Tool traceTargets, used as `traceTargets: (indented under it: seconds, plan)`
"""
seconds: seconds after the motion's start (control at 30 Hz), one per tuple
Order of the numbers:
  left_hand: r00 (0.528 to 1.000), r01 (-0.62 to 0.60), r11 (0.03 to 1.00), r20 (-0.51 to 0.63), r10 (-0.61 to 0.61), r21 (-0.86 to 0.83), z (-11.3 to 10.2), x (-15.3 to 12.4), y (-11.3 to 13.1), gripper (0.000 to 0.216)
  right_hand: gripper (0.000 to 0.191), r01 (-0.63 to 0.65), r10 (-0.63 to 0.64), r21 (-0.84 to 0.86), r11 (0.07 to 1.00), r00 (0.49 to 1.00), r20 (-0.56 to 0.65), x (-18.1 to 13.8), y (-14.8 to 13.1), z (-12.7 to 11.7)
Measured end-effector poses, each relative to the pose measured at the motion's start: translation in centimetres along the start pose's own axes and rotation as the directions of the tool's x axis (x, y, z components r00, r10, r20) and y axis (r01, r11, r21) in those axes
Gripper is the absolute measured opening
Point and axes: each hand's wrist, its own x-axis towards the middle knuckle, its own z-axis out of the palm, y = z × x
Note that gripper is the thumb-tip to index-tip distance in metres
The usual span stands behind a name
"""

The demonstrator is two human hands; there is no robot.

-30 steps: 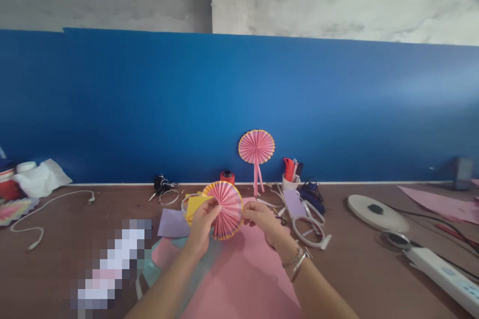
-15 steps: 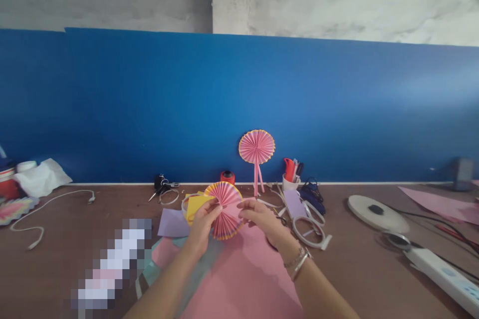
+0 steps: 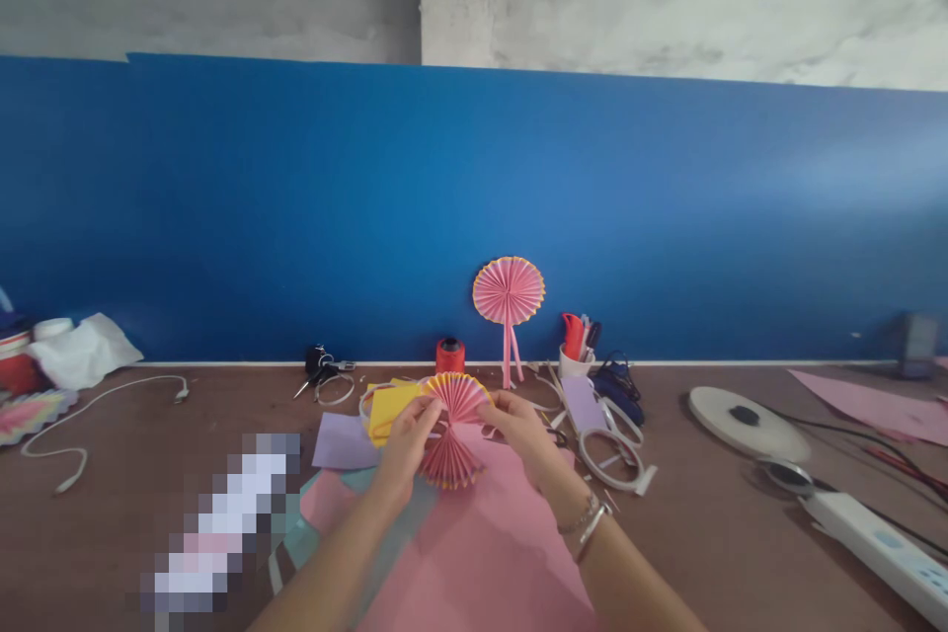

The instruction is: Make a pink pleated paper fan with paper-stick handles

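Between my two hands is a pleated pink paper fan [image 3: 453, 459] with a yellow edge, spread into an upper and a lower section that meet at a narrow middle. My left hand [image 3: 406, 434] pinches it on the left with thumb and fingers. On the other side my right hand [image 3: 518, 430] has its fingers closed at the upper section's right edge. Under the hands lies a large pink paper sheet [image 3: 481, 553]. A finished-looking round pink fan [image 3: 508, 290] with pink strips below it leans against the blue panel.
Yellow paper [image 3: 389, 407] and purple paper [image 3: 344, 442] lie left of the fan. A red spool [image 3: 450, 355], a pen cup [image 3: 574, 364] and a white tape ring [image 3: 608, 461] sit around. Further right are a round white disc [image 3: 715, 420] and a power strip [image 3: 874, 538].
The held fan has moved slightly down and right. Its sections were nearly a full circle and now gape at the sides. My right hand's fingers have closed on its edge.
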Motion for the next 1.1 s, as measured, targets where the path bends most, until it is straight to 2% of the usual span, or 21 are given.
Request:
traceTargets:
  seconds: [0.1, 0.27, 0.43, 0.57, 0.7, 0.83, 0.97, 1.03, 1.1]
  plan:
    - [0.998, -0.031, 0.999, -0.062, 0.032, 0.011, 0.0, 0.0, 0.3, 0.034, 0.016, -0.004, 0.003, 0.008, 1.000, 1.000, 0.010, 0.1, 0.1, -0.1]
    - [0.998, -0.050, 0.998, -0.040, 0.051, 0.039, 0.1, -0.1, 0.6, 0.036, 0.013, -0.028, 0.027, 0.019, 0.999, 0.999, 0.021, 0.4, 0.1, -0.2]
    - [0.985, -0.122, 0.992, -0.116, 0.124, 0.019, -0.4, 0.4, 0.4, 0.032, 0.011, -0.041, 0.040, 0.035, 0.999, 0.999, 0.010, 0.2, -0.5, -0.4]
    - [0.981, -0.093, 0.996, -0.172, 0.093, 0.006, -1.2, 0.9, 0.3, 0.029, 0.011, -0.069, 0.074, 0.115, 0.991, 0.996, -0.045, 0.0, -0.7, -0.7]
    - [0.989, -0.059, 0.998, -0.137, 0.055, -0.027, -1.3, 1.0, 0.2, 0.029, 0.011, -0.090, 0.097, 0.148, 0.985, 0.995, -0.037, 0.1, -0.3, -0.9]
    - [0.989, -0.063, 0.995, -0.136, 0.051, -0.082, -1.3, 1.2, -0.1, 0.026, 0.013, -0.123, 0.143, 0.329, 0.936, 0.989, -0.039, 0.4, 0.2, -1.0]
    - [0.984, -0.081, 0.977, -0.175, 0.046, -0.198, -1.4, 1.5, -0.4, 0.034, 0.015, -0.103, 0.150, 0.492, 0.864, 0.987, -0.057, 1.0, 0.7, -1.0]
    - [0.990, -0.083, 0.954, -0.133, 0.046, -0.289, -1.4, 1.5, -0.5, 0.039, 0.015, -0.089, 0.154, 0.548, 0.832, 0.985, -0.074, 1.2, 0.8, -0.9]
    - [1.000, -0.018, 0.928, -0.001, 0.019, -0.373, -1.3, 1.2, -0.6, 0.043, 0.014, -0.094, 0.170, 0.587, 0.804, 0.982, -0.077, 1.2, 0.8, -0.6]
